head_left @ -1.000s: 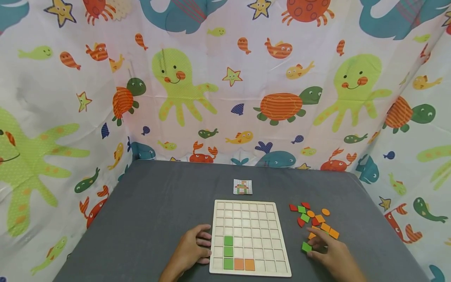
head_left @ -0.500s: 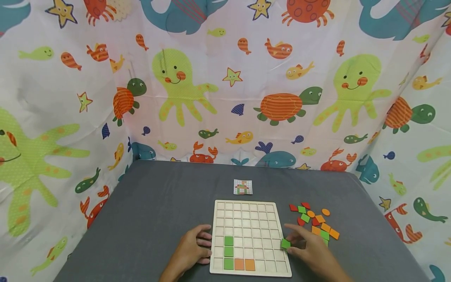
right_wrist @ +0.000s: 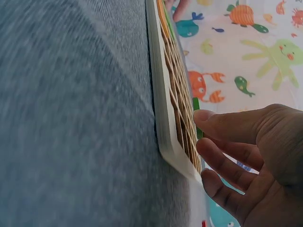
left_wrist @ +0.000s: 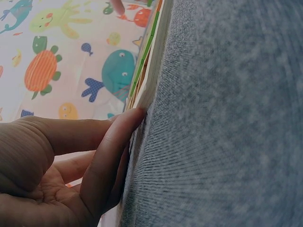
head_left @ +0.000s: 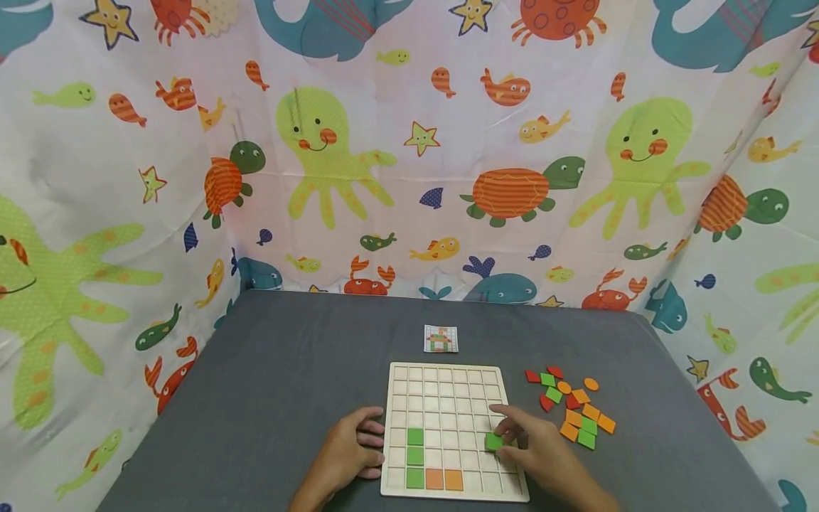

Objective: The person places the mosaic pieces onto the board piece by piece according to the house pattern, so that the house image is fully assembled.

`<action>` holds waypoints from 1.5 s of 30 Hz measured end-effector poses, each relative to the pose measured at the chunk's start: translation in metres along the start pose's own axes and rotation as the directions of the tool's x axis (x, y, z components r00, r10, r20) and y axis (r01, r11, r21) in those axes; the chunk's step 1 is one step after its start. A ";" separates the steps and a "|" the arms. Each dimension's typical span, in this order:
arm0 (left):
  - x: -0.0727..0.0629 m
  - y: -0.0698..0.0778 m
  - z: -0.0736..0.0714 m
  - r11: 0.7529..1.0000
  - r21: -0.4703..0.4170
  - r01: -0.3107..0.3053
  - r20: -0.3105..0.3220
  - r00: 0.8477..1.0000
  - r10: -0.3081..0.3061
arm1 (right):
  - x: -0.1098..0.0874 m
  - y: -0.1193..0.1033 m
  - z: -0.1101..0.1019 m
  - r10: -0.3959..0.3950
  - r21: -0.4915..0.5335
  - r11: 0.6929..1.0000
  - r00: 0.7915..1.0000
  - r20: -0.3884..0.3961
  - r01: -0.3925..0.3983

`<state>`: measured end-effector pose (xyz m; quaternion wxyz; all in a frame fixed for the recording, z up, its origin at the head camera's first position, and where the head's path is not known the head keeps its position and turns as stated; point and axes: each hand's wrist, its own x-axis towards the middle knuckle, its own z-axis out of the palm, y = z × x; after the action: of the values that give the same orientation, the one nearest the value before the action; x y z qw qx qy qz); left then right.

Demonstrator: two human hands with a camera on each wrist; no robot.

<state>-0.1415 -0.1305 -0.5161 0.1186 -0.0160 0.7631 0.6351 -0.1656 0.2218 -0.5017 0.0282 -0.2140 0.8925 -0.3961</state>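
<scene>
A pale wooden grid board point(head_left: 448, 405) lies on the grey cloth in the head view. Three green square tiles point(head_left: 415, 456) form a column near its left side, with two orange squares point(head_left: 443, 481) beside the lowest one. Over the right part of the board, my right hand point(head_left: 540, 448) pinches another green tile point(head_left: 492, 442) between thumb and fingers. That green tile point(right_wrist: 196, 104) shows partly behind the thumb in the right wrist view. My left hand point(head_left: 344, 449) rests at the board's left edge; in the left wrist view its fingertips touch the board's side point(left_wrist: 150, 90).
Right of the board is a loose cluster of green, orange and red tiles point(head_left: 581, 417), some square, some round or curved. A small card with a coloured grid picture point(head_left: 441, 339) lies behind the board. A sea-animal curtain point(head_left: 397, 178) surrounds the table.
My right hand has carried the green tile leftward from beside the loose tiles to over the board's right part. The left hand stays at the board's edge.
</scene>
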 end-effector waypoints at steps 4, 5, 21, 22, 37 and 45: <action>-0.001 -0.001 0.000 1.000 -0.007 0.006 0.001 1.000 -0.006 | 0.005 -0.003 0.005 -0.058 -0.012 0.998 0.998 -0.006 0.058; -0.001 -0.001 0.000 1.000 -0.006 0.007 0.001 1.000 -0.007 | 0.006 -0.003 0.006 -0.070 -0.009 0.998 0.998 -0.004 0.070; -0.001 0.002 0.000 1.000 0.000 0.006 -0.004 1.000 -0.006 | 0.021 -0.010 0.020 -0.062 0.005 0.998 0.996 0.060 0.062; -0.001 0.002 0.000 1.000 0.000 0.006 -0.005 1.000 -0.006 | 0.022 -0.010 0.020 -0.058 0.005 0.998 0.996 0.063 0.058; 0.000 0.000 0.001 1.000 -0.008 -0.017 0.002 1.000 0.017 | 0.022 -0.011 0.021 -0.008 0.023 1.000 0.998 0.065 0.006; 0.000 -0.001 0.000 1.000 0.001 -0.008 -0.005 1.000 0.008 | 0.011 -0.003 0.014 0.028 0.045 0.999 1.000 -0.013 -0.027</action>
<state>-0.1413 -0.1313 -0.5174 0.1143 -0.0144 0.7638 0.6350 -0.1716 0.2063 -0.5080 0.0326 -0.1983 0.8864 -0.4169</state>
